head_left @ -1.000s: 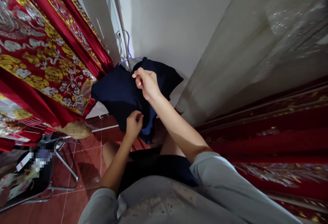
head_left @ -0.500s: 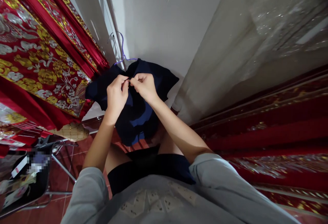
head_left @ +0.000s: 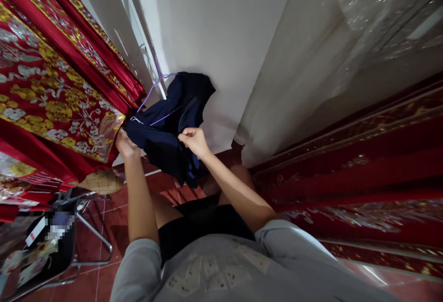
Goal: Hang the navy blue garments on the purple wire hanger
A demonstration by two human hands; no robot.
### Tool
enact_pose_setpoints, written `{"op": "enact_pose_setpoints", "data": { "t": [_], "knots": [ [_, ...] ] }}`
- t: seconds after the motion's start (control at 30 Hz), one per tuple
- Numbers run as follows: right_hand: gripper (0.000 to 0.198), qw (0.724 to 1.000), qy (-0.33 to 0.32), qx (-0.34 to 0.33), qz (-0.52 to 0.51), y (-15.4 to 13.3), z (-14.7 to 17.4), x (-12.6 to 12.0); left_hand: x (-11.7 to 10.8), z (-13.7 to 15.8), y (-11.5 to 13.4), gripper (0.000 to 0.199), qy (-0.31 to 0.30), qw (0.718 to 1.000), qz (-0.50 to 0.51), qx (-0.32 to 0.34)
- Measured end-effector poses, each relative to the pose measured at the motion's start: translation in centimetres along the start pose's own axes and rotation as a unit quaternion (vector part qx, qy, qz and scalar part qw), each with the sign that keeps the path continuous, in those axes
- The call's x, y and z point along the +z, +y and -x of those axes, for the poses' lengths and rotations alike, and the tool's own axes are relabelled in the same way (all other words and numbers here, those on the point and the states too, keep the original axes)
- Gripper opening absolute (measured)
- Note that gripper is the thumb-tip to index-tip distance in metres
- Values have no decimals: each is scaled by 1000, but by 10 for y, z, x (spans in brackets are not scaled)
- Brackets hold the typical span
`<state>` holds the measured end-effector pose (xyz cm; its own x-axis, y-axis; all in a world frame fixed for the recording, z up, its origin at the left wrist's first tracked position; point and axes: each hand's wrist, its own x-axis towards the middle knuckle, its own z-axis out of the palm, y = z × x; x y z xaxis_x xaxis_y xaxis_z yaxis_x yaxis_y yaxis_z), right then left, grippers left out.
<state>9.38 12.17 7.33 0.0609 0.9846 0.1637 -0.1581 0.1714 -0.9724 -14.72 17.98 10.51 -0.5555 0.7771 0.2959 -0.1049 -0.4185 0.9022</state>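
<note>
A dark navy shirt (head_left: 152,138) hangs on a thin purple wire hanger (head_left: 159,77) against the white wall. Its front is parted, so a bar of the hanger shows inside. Between the thumb and fingers of my right hand (head_left: 194,141), the shirt's front edge is pinched near the middle. My left hand (head_left: 128,145) is at the shirt's left side, beside the corner of a red embroidered cloth (head_left: 62,99). Its fingers are partly hidden and blurred, so their grip is unclear. White marking shows on the shirt near the left hand.
Red and gold cloth (head_left: 346,173) runs along the right, below a translucent plastic sheet (head_left: 277,76). At lower left stands a metal-framed black chair (head_left: 65,246) with items on it. The floor (head_left: 117,219) has red tiles.
My hands were together at the shirt's upper middle. The left has moved left and down to the shirt's side, the right slightly down and right. The shirt has swung and opened at the front.
</note>
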Motion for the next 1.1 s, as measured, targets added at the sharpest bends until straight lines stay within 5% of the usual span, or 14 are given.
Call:
{"op": "enact_pose_setpoints", "data": {
  "t": [0.23, 0.37, 0.47, 0.53, 0.67, 0.77, 0.83, 0.93, 1.1],
  "knots": [
    [18, 993, 83, 55, -69, 5, 21, -29, -10, 103, -69, 33, 25, 997, -21, -76],
    [19, 995, 85, 51, -18, 12, 25, -54, -4, 135, -68, 29, -77, 990, -89, -84],
    [18, 993, 23, 57, 103, 19, 24, -63, 8, 141, -50, 24, -177, 975, -123, -60],
    [16, 982, -28, 68, 172, 22, 25, -61, 21, 145, -35, 25, -186, 976, -99, -58],
    [53, 971, -175, 21, 164, 16, 35, -39, 49, 156, -11, 24, -234, 964, -121, -13],
    [28, 966, -229, -29, 117, 5, 38, -21, 56, 157, 1, 24, -232, 961, -141, 44],
    [12, 964, -238, -29, 115, -5, 34, -17, 50, 151, 4, 25, -209, 965, -142, 74],
    [15, 955, -268, -50, 115, -25, 18, -20, 25, 139, -1, 36, -249, 955, -150, 63],
    [34, 959, -185, -186, 107, -53, -37, -25, -32, 128, -16, 42, -467, 838, -283, -4]
  ]
}}
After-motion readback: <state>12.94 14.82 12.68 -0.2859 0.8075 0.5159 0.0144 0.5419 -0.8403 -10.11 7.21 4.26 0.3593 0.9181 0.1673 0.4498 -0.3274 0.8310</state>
